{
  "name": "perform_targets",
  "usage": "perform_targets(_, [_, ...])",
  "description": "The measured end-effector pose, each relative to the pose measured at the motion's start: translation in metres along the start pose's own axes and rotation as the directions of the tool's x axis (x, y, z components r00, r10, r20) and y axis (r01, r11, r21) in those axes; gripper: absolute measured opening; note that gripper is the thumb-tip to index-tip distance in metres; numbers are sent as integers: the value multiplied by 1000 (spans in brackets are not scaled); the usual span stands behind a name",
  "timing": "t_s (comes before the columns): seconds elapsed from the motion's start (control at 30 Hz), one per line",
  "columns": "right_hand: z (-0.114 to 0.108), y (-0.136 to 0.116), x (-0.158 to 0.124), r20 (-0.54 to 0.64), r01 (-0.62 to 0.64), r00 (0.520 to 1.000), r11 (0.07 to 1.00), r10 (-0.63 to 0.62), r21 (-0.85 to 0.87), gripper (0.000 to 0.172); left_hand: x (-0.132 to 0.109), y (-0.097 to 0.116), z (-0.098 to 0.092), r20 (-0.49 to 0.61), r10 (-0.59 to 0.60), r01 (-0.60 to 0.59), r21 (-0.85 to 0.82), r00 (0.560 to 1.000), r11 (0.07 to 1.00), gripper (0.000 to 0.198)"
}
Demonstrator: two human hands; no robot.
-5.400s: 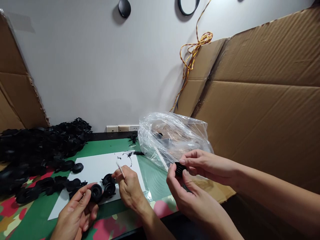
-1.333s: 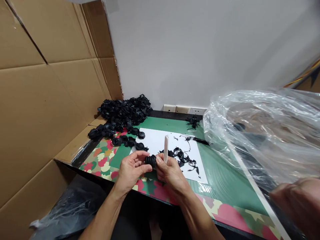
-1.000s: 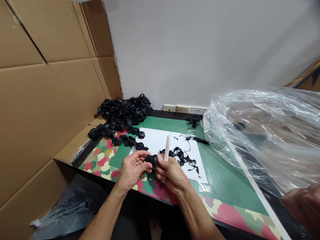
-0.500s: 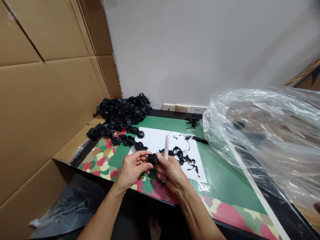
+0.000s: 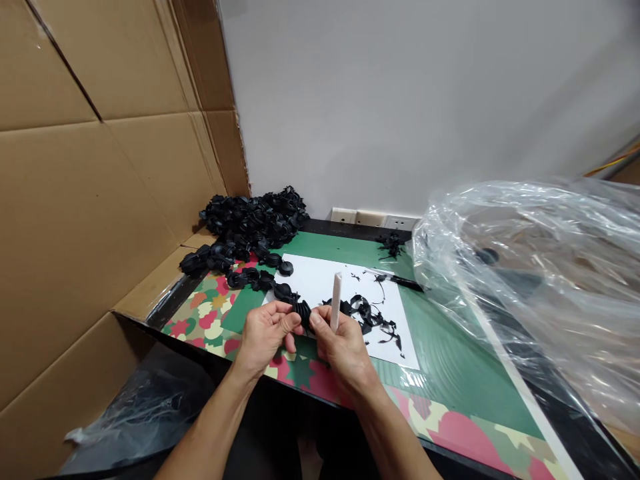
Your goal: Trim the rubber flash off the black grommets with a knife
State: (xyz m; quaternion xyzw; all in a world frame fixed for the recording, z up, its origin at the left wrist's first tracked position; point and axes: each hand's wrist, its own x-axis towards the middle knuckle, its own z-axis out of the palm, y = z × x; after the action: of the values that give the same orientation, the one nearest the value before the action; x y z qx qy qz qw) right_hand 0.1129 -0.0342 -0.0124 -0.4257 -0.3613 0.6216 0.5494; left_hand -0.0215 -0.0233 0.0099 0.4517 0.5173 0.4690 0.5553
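Note:
My left hand (image 5: 267,333) and my right hand (image 5: 340,343) pinch one small ribbed black rubber part (image 5: 303,312) between their fingertips, just above the near edge of a white sheet (image 5: 320,283). A thin white stick-like tool (image 5: 335,301) stands upright in my right hand, tucked between its fingers. Black rubber trimmings (image 5: 370,313) lie scattered on the sheet to the right of my hands.
A heap of black rubber parts (image 5: 250,223) fills the back left corner, with loose ones trailing onto a green mat (image 5: 450,360). A black pen (image 5: 403,281) lies behind the sheet. A big clear plastic bag (image 5: 540,267) bulges at right. Cardboard panels (image 5: 100,167) wall the left side.
The view swung left from the bag to the sheet. A co-worker's hand at the lower right has left the picture. My hands turned the rubber part slightly and shifted a little toward the sheet.

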Motion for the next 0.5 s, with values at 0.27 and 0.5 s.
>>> perform_targets(0.27, [2,-7,-1,82,-180,983,952,165,246,43,1,-3,1,64,-12,12,4,998,1000,38])
perform_targets(0.5, [-8,-12,2,-32,-98,993,964,110,249,42,2,3,-8,-123,124,-119,43,985,992,32])
